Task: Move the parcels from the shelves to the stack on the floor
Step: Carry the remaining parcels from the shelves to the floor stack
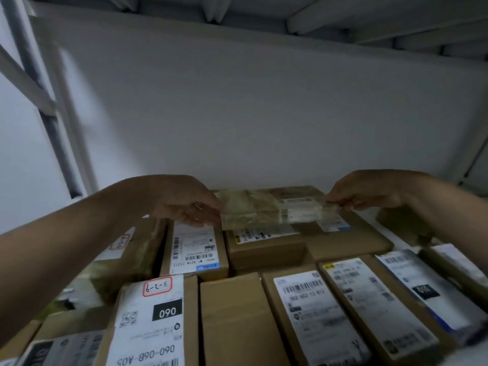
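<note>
A small flat parcel (272, 208), taped over and blurred by motion, hangs just above the cardboard boxes at the back of the shelf. My left hand (184, 200) grips its left end and my right hand (367, 192) pinches its right end. Under it lies a wide brown box (311, 241) with white labels. Many labelled cardboard parcels fill the shelf in front, among them a box marked 060 (155, 320) and a plain brown box (235, 320).
A white back wall (250, 114) closes the shelf behind the parcels. The shelf above (343, 17) runs overhead. A grey metal upright with a diagonal brace (42, 101) stands at the left. More labelled boxes (369, 307) line the right front.
</note>
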